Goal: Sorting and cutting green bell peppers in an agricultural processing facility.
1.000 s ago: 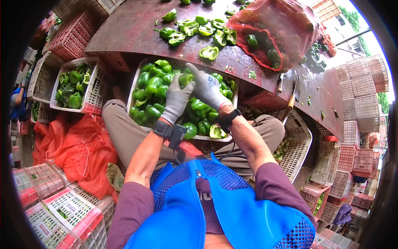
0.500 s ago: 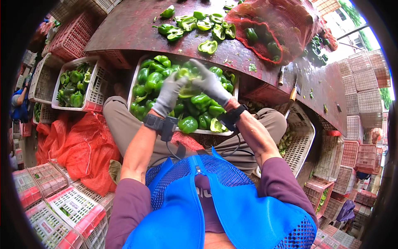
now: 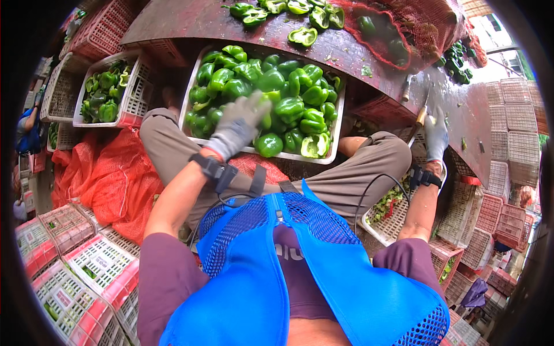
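Over a white-rimmed crate (image 3: 339,130) full of green bell peppers (image 3: 288,108), my left hand (image 3: 239,122) in a grey glove reaches with fingers stretched out, somewhat blurred, and nothing visible in it. A halved bell pepper (image 3: 315,146) lies cut side up in the crate's near right corner. Off to the right, my gloved right hand (image 3: 437,135) is at the table's edge, fingers extended and apart. Just left of those fingers is the wooden handle of a knife (image 3: 422,115); whether they touch it is unclear.
On the red-stained table (image 3: 231,30) lie cut pepper halves (image 3: 303,37), a red mesh sack (image 3: 424,26) and another wooden handle (image 3: 407,89). A crate of peppers (image 3: 134,86) stands left, above red netting (image 3: 115,179). A scrap crate (image 3: 384,233) sits by my right knee.
Both hands were together over the crate with a light green pepper piece. They have parted: the right swung out to the knife, the left dropped lower, and the piece is no longer between them.
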A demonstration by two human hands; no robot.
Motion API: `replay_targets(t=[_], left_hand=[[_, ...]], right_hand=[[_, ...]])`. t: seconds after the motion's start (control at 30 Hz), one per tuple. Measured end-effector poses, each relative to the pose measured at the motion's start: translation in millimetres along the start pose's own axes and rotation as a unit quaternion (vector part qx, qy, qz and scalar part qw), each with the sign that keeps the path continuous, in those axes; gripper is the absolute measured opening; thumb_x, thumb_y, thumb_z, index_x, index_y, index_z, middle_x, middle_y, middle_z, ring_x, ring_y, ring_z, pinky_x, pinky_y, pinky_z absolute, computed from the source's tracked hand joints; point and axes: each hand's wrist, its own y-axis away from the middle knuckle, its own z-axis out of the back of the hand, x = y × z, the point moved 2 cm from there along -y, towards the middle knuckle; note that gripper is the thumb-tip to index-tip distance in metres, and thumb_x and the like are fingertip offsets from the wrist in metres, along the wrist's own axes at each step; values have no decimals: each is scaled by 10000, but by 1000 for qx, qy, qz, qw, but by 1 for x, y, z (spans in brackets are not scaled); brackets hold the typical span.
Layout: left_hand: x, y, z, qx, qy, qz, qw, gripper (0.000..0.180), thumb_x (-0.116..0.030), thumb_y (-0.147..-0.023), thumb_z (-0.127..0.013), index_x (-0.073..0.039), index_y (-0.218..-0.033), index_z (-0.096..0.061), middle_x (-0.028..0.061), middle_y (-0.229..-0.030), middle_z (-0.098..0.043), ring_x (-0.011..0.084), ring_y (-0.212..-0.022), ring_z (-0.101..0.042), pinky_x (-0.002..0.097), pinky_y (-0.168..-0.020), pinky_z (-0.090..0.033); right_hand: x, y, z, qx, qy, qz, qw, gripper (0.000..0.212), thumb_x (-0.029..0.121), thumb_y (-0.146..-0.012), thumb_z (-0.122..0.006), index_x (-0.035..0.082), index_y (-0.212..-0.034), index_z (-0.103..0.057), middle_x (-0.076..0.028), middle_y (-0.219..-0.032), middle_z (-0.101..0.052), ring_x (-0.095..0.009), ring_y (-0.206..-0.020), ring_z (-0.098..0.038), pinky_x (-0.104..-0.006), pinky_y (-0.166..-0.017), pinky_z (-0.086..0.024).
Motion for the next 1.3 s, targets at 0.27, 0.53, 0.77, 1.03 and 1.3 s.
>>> replay_targets(t=[0.27, 0.53, 0.77, 1.03, 1.3], left_hand=[[17, -5, -29, -91, 50, -3, 995, 662, -418, -1048, -781, -186, -1648, -626, 224, -1788, -482, 448, -1511, -581, 574, -1224, -493], [136, 41, 0, -390, 332, 320, 797, 465, -334, -1183, -665, 15, -1485, -717, 187, -1468, -729, 322, -1428, -634, 441, -1268, -454], [168, 47, -108, -338, 435, 517, 655, 623, -470, -1214, -549, 68, -1521, -620, 248, -1547, -649, 371, -1454, -590, 425, -1283, -417], [170, -29, -119, -210, 18, 557, 803, 713, -608, -1169, -547, -165, -1728, -557, 181, -1800, -500, 568, -1603, -441, 690, -1301, -390], [177, -25, -114, -197, -7, 544, 815, 675, -560, -1159, -596, -149, -1695, -607, 214, -1722, -583, 560, -1573, -477, 650, -1328, -380]], right_hand=[[-72, 24, -41, 98, 136, 18, 986, 667, 383, -1055, -737, 162, -1670, -603, -248, -1426, -764, -440, -1340, -737, -558, -1108, -597], [334, 175, -46, 151, -203, 537, 805, 745, 180, -836, -903, 168, -1545, -673, -189, -1511, -658, -449, -1412, -644, -577, -1143, -573], [435, 250, -238, 120, -141, 649, 738, 717, 350, -1044, -652, 181, -1732, -542, -183, -1755, -552, -435, -1660, -468, -643, -1419, -271], [477, 183, -283, 91, -145, 715, 678, 612, 377, -1040, -602, 272, -1641, -650, -107, -1753, -570, -384, -1607, -543, -598, -1359, -419], [494, 156, -214, 187, -214, 682, 673, 518, 310, -1009, -699, 174, -1509, -709, -168, -1648, -626, -399, -1520, -592, -618, -1316, -446]])
